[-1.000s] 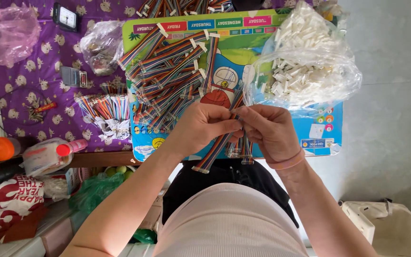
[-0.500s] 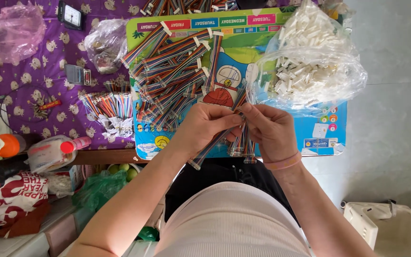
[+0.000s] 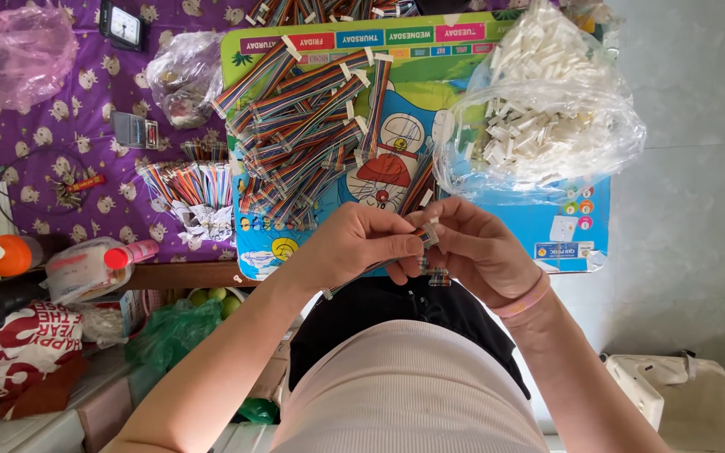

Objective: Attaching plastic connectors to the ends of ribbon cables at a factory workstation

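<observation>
My left hand (image 3: 361,242) and my right hand (image 3: 476,247) meet at the near edge of a colourful cartoon board (image 3: 564,222). Together they pinch a short rainbow ribbon cable (image 3: 426,237) with a small connector at its end. More cable ends hang below the fingers (image 3: 436,275). A heap of the same rainbow cables (image 3: 308,126) lies on the board just beyond my left hand. A clear plastic bag of small white connectors (image 3: 543,117) sits beyond my right hand.
Purple patterned cloth (image 3: 52,126) covers the surface at left, with a bundle of cables (image 3: 190,184), small clear bags (image 3: 179,75), a pink bag (image 3: 14,54) and a small clock (image 3: 123,25). Bottles (image 3: 86,264) and a green bag (image 3: 174,331) lie lower left; a white bin (image 3: 690,403) lower right.
Both hands have stayed together on the cable, with the fingers shifting slightly along its end. The view has tilted a little so the board sits lower.
</observation>
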